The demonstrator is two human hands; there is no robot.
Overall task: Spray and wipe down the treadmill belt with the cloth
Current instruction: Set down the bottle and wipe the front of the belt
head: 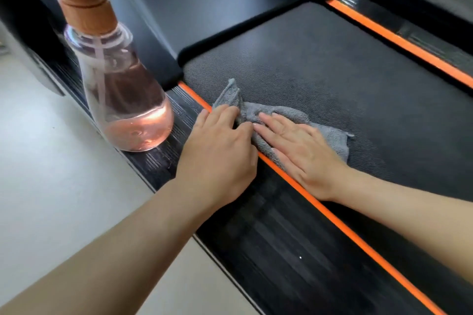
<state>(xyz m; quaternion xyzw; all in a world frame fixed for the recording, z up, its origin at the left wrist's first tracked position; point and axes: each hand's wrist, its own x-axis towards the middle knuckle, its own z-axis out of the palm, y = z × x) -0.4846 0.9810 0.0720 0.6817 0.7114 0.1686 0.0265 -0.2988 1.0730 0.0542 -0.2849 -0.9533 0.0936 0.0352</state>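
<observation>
On belt (332, 59): right hand (302, 151) flat on cloth (286, 114), left hand (220, 153) pinches its edge. Risk: leftward swipe topples nearby bottle (125, 102).

The spray bottle (120, 100) loses its head to the top edge at upper left, and its orange collar is blurred. Much of the cloth (289, 112) lies hidden under the right hand (299, 148) and the left hand (220, 146). The left fingertips are tucked out of sight, so a pinch cannot be told. Both forearms are cut by the frame edges, and the belt (332, 64) runs off at right.
</observation>
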